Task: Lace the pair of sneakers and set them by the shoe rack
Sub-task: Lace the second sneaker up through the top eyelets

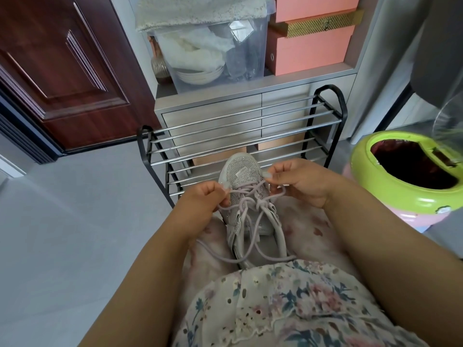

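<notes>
A grey sparkly sneaker (241, 175) lies on my lap, toe pointing away toward the shoe rack (233, 126). Its pale lilac lace (250, 196) crosses the upper eyelets, and the loose ends trail down over my lap. My left hand (203, 202) pinches one strand of the lace at the shoe's left side. On the right side, my right hand (298, 181) pinches the other strand near the top eyelets. Only this one sneaker is visible.
The black-framed rack with chrome bars stands right in front of my knees, against a grey drawer cabinet (213, 113). A green and pink bin (406, 171) sits at the right. A dark red door (62, 71) is at the left, above grey floor (75, 209).
</notes>
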Tool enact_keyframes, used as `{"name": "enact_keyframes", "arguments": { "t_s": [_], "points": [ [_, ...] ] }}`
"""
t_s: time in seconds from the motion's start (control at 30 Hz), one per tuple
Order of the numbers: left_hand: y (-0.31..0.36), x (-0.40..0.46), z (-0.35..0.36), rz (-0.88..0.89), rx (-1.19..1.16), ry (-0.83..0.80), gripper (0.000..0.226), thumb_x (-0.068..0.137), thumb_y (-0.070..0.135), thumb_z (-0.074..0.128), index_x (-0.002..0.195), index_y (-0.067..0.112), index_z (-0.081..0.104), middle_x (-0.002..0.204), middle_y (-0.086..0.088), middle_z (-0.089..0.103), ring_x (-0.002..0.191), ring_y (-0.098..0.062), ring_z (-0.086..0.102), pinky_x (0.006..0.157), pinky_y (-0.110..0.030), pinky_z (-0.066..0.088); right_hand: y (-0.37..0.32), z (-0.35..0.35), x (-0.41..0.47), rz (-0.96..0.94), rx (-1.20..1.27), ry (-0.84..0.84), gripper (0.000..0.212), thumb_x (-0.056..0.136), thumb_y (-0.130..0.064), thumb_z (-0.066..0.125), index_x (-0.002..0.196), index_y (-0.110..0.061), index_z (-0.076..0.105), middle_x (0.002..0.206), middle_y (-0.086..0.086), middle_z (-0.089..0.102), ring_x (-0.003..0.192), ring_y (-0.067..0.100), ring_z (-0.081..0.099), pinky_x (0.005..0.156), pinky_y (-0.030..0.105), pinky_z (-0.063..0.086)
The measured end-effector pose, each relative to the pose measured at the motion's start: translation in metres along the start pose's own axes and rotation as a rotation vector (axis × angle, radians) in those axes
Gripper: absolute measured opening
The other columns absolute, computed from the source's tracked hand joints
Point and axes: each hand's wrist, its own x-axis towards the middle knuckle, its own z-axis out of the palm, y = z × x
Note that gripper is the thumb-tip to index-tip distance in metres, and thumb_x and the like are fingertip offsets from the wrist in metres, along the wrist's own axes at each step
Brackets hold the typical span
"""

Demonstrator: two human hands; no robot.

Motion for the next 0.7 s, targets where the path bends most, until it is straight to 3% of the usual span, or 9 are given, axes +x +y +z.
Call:
{"name": "enact_keyframes", "arguments": {
  "t_s": [0.1,0.17,0.2,0.3,0.4,0.5,0.7],
  "points": [
    [0.007,-0.002,0.002,0.057,0.105,0.105,0.02,0.093,0.032,0.058,0.078,0.018,0.062,0.074,0.0,0.061,0.061,-0.012,0.051,0.045,-0.018,0.046,-0.007,0.005,-0.006,-0.071,-0.275,0.15,0.012,0.082,-0.017,0.069,0.073,-0.014,0.063,0.063,0.0,0.055,0.061,0.013,0.047,0.066,0.026,0.041],
    [0.012,-0.006,0.003,0.155,0.151,0.196,0.015,0.092,0.031,0.058,0.083,0.021,0.063,0.08,0.002,0.06,0.056,0.001,0.048,0.045,-0.011,0.042,-0.013,0.006,-0.013,-0.155,-0.406,0.228,0.011,0.079,-0.022,0.074,0.076,-0.018,0.064,0.069,0.0,0.054,0.065,0.012,0.046,0.066,0.026,0.04],
    [0.014,-0.007,0.003,0.215,0.194,0.229,0.015,0.092,0.031,0.058,0.081,0.024,0.064,0.084,0.005,0.059,0.06,0.003,0.049,0.053,-0.01,0.042,-0.017,0.007,-0.017,-0.208,-0.469,0.233,0.012,0.078,-0.023,0.076,0.078,-0.019,0.065,0.073,-0.001,0.054,0.065,0.009,0.046,0.064,0.021,0.039],
    [0.02,-0.014,0.006,0.303,0.295,0.145,0.02,0.09,0.037,0.058,0.076,0.028,0.069,0.086,0.008,0.054,0.074,0.001,0.051,0.066,-0.021,0.043,-0.029,0.014,-0.028,-0.293,-0.626,0.058,0.014,0.074,-0.024,0.078,0.082,-0.017,0.07,0.079,-0.001,0.061,0.061,-0.002,0.048,0.059,0.012,0.039],
    [0.019,-0.016,0.011,0.339,0.402,0.003,0.016,0.084,0.037,0.066,0.071,0.026,0.067,0.08,0.009,0.055,0.071,0.0,0.051,0.064,-0.016,0.039,-0.028,0.017,-0.03,-0.232,-0.75,-0.116,0.015,0.073,-0.026,0.079,0.082,-0.018,0.071,0.075,-0.005,0.065,0.059,-0.003,0.05,0.057,0.012,0.039],
    [0.017,-0.018,0.009,0.319,0.313,-0.045,0.016,0.084,0.029,0.068,0.072,0.019,0.066,0.077,0.004,0.062,0.068,-0.009,0.056,0.064,-0.02,0.044,-0.025,0.008,-0.029,-0.212,-0.708,-0.153,0.009,0.075,-0.02,0.079,0.078,-0.018,0.07,0.072,-0.007,0.063,0.06,0.002,0.05,0.059,0.017,0.04],
    [0.013,-0.026,0.004,0.176,0.145,-0.076,0.019,0.094,0.02,0.055,0.077,0.013,0.059,0.061,0.006,0.053,0.059,-0.007,0.047,0.051,-0.013,0.04,-0.022,-0.008,-0.032,-0.165,-0.462,-0.15,0.007,0.078,-0.011,0.074,0.079,-0.011,0.067,0.069,-0.001,0.061,0.064,0.01,0.051,0.06,0.023,0.041]
  ]
}}
